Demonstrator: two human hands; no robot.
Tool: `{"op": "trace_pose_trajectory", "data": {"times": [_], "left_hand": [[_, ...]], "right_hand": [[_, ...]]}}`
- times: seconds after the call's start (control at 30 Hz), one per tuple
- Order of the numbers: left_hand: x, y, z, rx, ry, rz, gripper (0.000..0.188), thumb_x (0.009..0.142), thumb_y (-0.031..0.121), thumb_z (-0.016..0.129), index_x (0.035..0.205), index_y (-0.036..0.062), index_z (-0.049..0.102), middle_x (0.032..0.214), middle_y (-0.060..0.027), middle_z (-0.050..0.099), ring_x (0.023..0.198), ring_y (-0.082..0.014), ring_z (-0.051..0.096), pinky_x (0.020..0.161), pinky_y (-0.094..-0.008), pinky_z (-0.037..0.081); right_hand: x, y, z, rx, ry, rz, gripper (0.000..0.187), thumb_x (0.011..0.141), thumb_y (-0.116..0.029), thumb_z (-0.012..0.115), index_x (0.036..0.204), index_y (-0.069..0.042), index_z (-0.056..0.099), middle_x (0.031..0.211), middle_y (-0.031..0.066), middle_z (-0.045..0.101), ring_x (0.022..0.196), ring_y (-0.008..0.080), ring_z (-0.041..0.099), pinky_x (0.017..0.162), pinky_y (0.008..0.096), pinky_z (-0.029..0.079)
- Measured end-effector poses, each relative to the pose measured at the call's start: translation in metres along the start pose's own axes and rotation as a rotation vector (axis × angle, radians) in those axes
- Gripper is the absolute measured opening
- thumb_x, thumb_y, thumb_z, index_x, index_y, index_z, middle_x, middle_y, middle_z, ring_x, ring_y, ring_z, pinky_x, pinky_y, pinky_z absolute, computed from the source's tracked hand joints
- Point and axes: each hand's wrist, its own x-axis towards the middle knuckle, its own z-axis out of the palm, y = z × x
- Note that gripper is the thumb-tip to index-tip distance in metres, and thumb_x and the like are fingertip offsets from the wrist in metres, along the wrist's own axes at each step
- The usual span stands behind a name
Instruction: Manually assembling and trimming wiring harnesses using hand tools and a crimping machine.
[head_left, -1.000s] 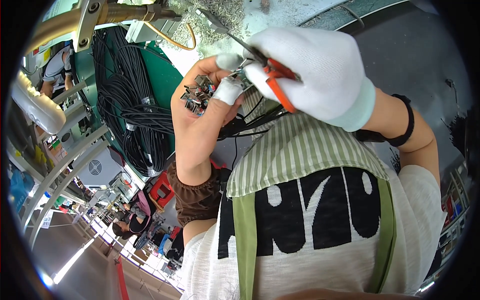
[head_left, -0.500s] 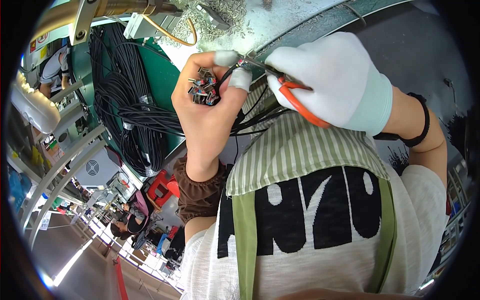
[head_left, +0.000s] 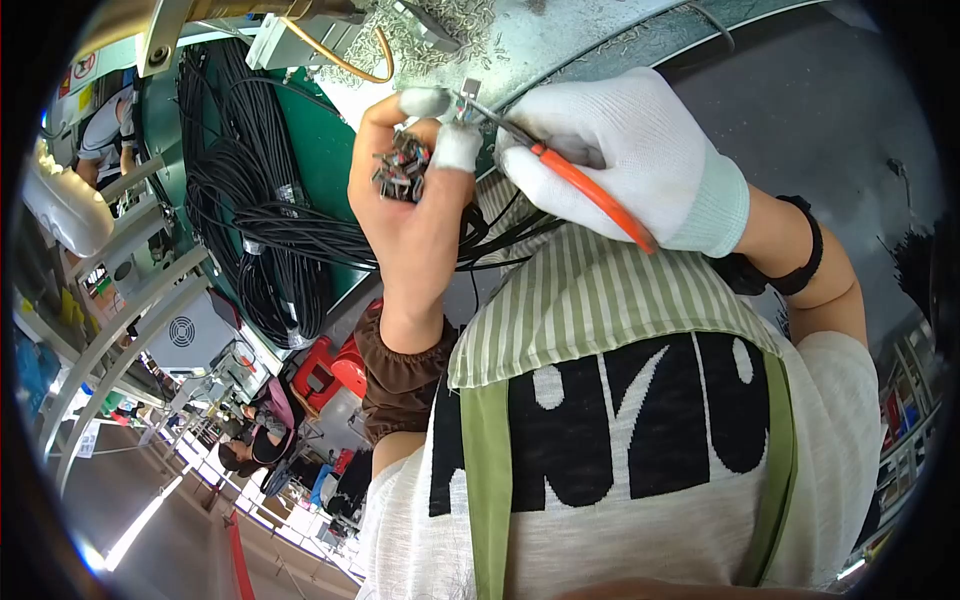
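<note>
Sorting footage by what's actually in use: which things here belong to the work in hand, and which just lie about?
In use:
left hand
bunch of small connectors
right hand
orange-handled pliers
thin black wires

Lying about:
black cable coils
metal scraps
red stools

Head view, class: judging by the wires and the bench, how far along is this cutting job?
Done: small metal offcuts litter the bench top. In hand: the left hand pinches a cluster of wire ends, while the gloved right hand works orange-handled pliers at them. Left: big coils of black cable lie beside the hands; how many need work, I cannot tell.
</note>
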Motion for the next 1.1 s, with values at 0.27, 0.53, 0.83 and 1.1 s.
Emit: {"op": "trace_pose_trajectory", "data": {"times": [0.27, 0.53, 0.83, 1.1], "left_hand": [[0.005, 0.006, 0.005, 0.069, 0.000, -0.093, 0.010, 0.083, -0.006, 0.060, 0.092, -0.0006, 0.059, 0.068, 0.0034, 0.054, 0.055, -0.0013, 0.046, 0.047, -0.0169, 0.034], [0.010, -0.005, -0.008, -0.197, -0.102, -0.311, 0.008, 0.084, -0.001, 0.062, 0.092, -0.0001, 0.059, 0.065, 0.0047, 0.049, 0.049, -0.0007, 0.036, 0.043, -0.0184, 0.023], [0.064, -0.020, -0.039, -0.353, -0.075, -0.316, 0.013, 0.088, 0.010, 0.062, 0.080, 0.0047, 0.053, 0.064, 0.0042, 0.044, 0.046, -0.0035, 0.028, 0.042, -0.0204, 0.022], [0.090, -0.014, -0.042, -0.198, -0.251, -0.299, 0.022, 0.085, 0.015, 0.067, 0.072, 0.0070, 0.052, 0.055, 0.0044, 0.040, 0.045, -0.0046, 0.030, 0.042, -0.0202, 0.023]], "right_hand": [[0.003, 0.008, 0.003, -0.374, 0.175, -0.152, 0.014, 0.084, -0.015, 0.063, 0.080, -0.002, 0.059, 0.054, 0.0083, 0.047, 0.045, 0.0158, 0.048, 0.046, 0.0317, 0.036], [0.003, 0.014, -0.007, 0.115, -0.225, 0.101, 0.020, 0.089, -0.020, 0.057, 0.081, -0.001, 0.059, 0.057, 0.0048, 0.052, 0.045, 0.0133, 0.052, 0.046, 0.0296, 0.042], [0.056, 0.030, -0.028, -0.097, 0.056, 0.041, 0.023, 0.088, -0.021, 0.058, 0.080, 0.001, 0.059, 0.058, 0.0079, 0.056, 0.045, 0.0161, 0.055, 0.043, 0.0310, 0.044], [0.095, 0.038, -0.023, 0.345, -0.190, 0.164, 0.027, 0.087, -0.021, 0.064, 0.074, 0.002, 0.059, 0.058, 0.0100, 0.059, 0.046, 0.0172, 0.057, 0.042, 0.0303, 0.044]]}}
